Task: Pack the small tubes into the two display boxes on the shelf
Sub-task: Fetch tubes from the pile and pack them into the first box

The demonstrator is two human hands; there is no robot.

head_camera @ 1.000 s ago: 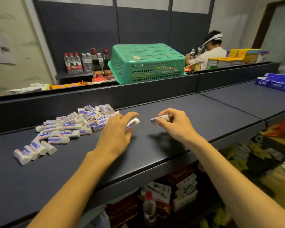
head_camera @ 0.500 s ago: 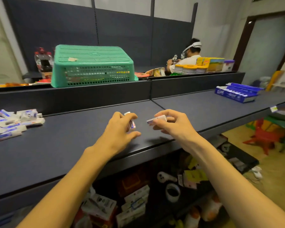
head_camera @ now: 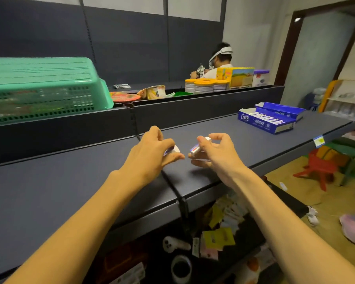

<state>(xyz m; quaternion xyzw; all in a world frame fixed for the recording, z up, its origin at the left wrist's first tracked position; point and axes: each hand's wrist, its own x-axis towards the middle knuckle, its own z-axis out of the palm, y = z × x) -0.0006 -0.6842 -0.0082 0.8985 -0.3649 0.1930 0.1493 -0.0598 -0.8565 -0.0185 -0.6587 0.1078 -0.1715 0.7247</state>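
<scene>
A: While both hands hang over the dark shelf (head_camera: 70, 187), what does each carry?

B: Left hand (head_camera: 152, 152): fingers curled round one small white tube (head_camera: 171, 150) with blue and red print, long axis running lower left to upper right, white end toward the right hand. Right hand (head_camera: 215, 152): fingers pinch a second tube (head_camera: 197, 149), long axis also lower left to upper right, its low end toward the left hand. Print on both too blurred to read.

A: Boxes?

B: Two blue display boxes (head_camera: 268, 119) on the shelf, far right, well apart from the hands. Front one reads "Line"; a row of tubes lies inside. Smaller writing illegible. Green basket (head_camera: 41, 87) upturned at back left.
</scene>
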